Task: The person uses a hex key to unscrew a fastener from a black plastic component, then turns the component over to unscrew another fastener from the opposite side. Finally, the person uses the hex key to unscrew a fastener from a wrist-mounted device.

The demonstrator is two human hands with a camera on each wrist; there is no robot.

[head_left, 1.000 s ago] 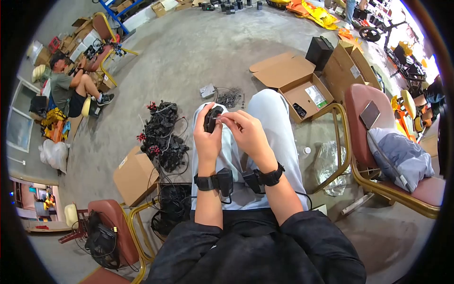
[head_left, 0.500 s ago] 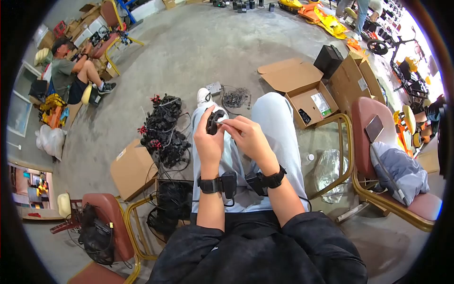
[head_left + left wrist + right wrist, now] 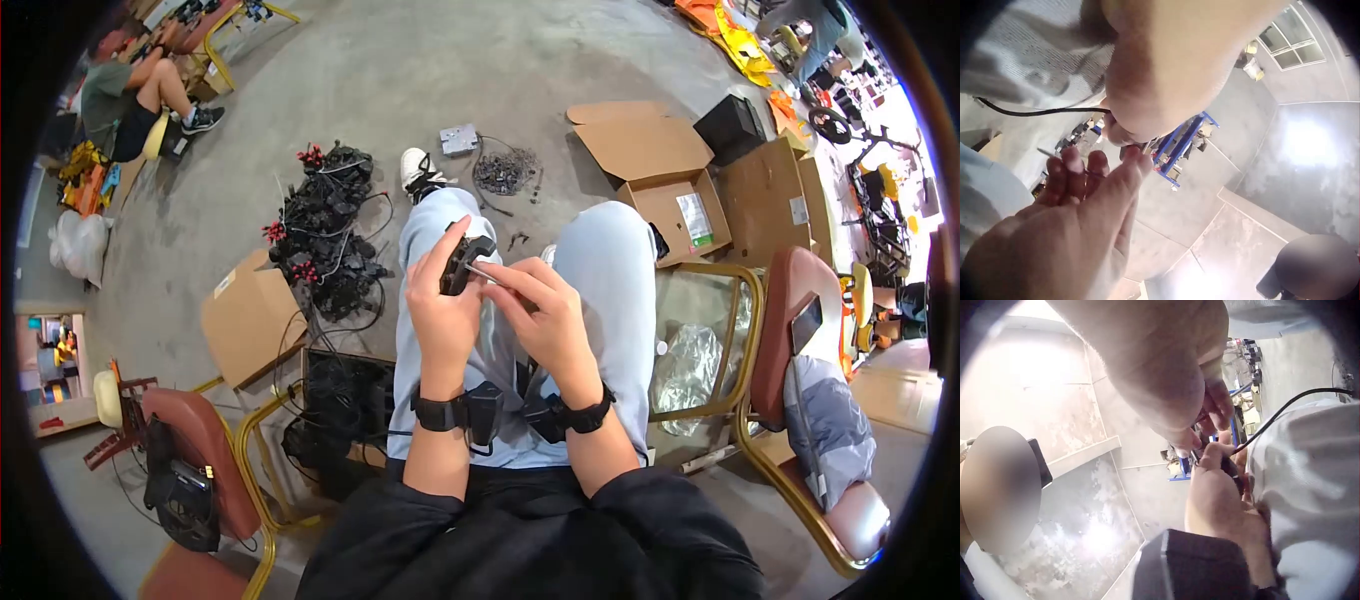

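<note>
My left hand [image 3: 443,318] grips a small black device part [image 3: 459,272] above the left knee, its fingers along the far side. In the right wrist view, a black cable [image 3: 1291,403] runs close by this black part [image 3: 1230,467]. My right hand [image 3: 547,318] pinches a thin metal rod [image 3: 482,272] between thumb and fingers. The rod's far end meets the black part in the head view. One end of the rod [image 3: 1044,152] sticks out past the right fingers in the left wrist view. Fingers hide much of both things.
On the floor lie a heap of black parts with cables [image 3: 335,235], a metal box [image 3: 459,139] and a pile of small pieces [image 3: 505,171]. An open cardboard box [image 3: 655,215] is ahead right. Chairs flank me, the right one [image 3: 785,330] holding a bag. A person [image 3: 125,105] sits far left.
The head view has tilted and shifted, bringing the left shoe fully into sight. My left hand has turned the black part slightly, and the rod in my right hand stays against it.
</note>
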